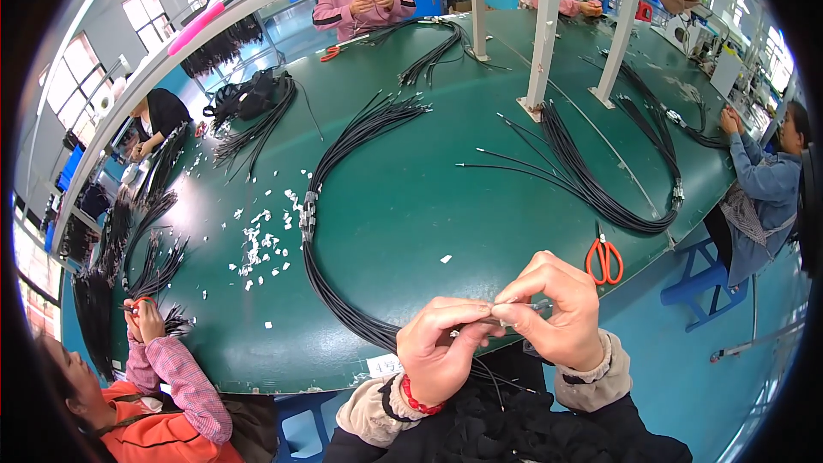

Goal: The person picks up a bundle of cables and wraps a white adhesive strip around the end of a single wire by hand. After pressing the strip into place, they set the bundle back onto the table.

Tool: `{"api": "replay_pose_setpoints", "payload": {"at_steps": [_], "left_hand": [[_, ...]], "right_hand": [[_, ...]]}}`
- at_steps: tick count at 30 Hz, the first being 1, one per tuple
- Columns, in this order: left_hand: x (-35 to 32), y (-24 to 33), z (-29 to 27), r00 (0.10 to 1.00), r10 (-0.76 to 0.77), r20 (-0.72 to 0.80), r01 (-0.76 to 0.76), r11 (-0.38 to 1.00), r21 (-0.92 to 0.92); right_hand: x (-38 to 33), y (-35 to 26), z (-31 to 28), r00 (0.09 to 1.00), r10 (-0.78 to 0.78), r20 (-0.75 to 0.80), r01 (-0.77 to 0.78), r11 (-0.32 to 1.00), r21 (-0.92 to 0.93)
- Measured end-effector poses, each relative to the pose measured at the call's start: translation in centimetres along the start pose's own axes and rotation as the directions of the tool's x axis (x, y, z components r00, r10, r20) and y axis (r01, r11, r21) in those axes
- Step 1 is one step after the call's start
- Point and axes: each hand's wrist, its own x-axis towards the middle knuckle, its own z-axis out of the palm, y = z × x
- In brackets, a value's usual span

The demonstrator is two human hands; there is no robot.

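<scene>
At the near edge of the green table, my left hand (435,345) and my right hand (559,307) meet, thumbs and fingertips pinched on one thin cable end (542,304). The cable's tip pokes out past my right fingers; the rest of the pinched part is hidden. A large bundle of black cables (330,296) curves from the table's middle down to my left hand. Midway along, that bundle carries a cluster of silvery-white tags or connectors (307,216). Loose black cable ends (497,377) hang below my hands over my lap. Orange-handled scissors (604,259) lie right of my right hand.
Small white scraps (257,244) are strewn over the green table (403,231). Another black cable bundle (591,193) curves at the right, near white metal posts (546,34). Co-workers sit around the table, one at near left (154,403). A blue stool (703,287) stands right.
</scene>
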Motion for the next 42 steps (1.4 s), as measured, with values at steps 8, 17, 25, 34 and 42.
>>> {"api": "replay_pose_setpoints", "payload": {"at_steps": [8, 17, 25, 34, 42], "left_hand": [[0.0, 0.1, 0.2, 0.988, 0.149, 0.037, -0.152, 0.983, 0.101], [0.2, 0.9, 0.5, 0.999, 0.047, -0.023, -0.046, 0.999, 0.009], [0.9, 2.7, 0.9, 0.999, -0.036, -0.032, 0.037, 0.999, 0.039], [1.1, 3.7, 1.2, 0.99, -0.133, -0.045, 0.126, 0.982, -0.138], [1.9, 4.1, 0.1, 0.98, -0.196, -0.028, 0.185, 0.958, -0.217]], "right_hand": [[-0.1, -0.4, -0.1, 0.997, -0.071, -0.019, 0.07, 0.997, -0.043], [0.2, -0.6, -0.1, 0.996, -0.085, -0.037, 0.081, 0.991, -0.106], [0.9, -2.4, -0.6, 0.979, -0.181, -0.088, 0.154, 0.954, -0.257], [2.0, -3.0, -1.1, 0.973, -0.208, -0.102, 0.176, 0.949, -0.26], [2.5, -2.9, 0.0, 0.989, -0.125, -0.078, 0.117, 0.988, -0.101]]}}
